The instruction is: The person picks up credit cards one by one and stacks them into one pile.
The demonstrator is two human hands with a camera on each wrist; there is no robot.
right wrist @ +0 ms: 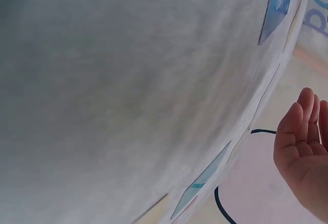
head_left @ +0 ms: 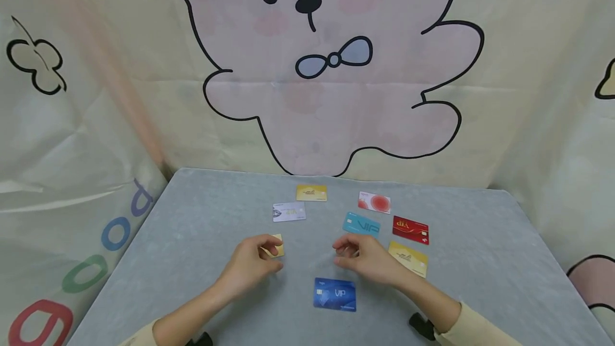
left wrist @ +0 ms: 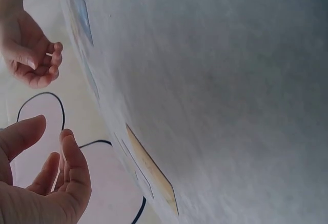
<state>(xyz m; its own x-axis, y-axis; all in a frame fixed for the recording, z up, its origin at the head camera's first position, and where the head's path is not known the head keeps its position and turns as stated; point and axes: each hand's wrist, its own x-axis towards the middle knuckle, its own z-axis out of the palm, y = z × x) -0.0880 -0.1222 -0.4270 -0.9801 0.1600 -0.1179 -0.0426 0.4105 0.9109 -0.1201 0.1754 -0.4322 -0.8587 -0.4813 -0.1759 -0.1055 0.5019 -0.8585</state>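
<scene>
My left hand [head_left: 250,263] hovers over the table with loosely curled fingers and holds nothing. Behind its fingers a gold card [head_left: 280,250] is partly hidden; in the left wrist view that gold card [left wrist: 154,170] lies flat, apart from the hand. My right hand [head_left: 367,258], also empty and loosely bent, is raised between a teal VIP card [head_left: 361,223] and a gold card [head_left: 408,258]. Between the two forearms lies a blue VIP card [head_left: 334,295]. In the right wrist view the right hand's fingers [right wrist: 287,137] are bent with nothing gripped.
Farther back on the grey tabletop [head_left: 192,228] lie a gold card [head_left: 311,193] and a silvery card [head_left: 289,212] on the left, with a pink-and-white card [head_left: 374,202] and a red VIP card [head_left: 410,230] on the right. A cartoon-printed curtain [head_left: 326,122] stands behind the table.
</scene>
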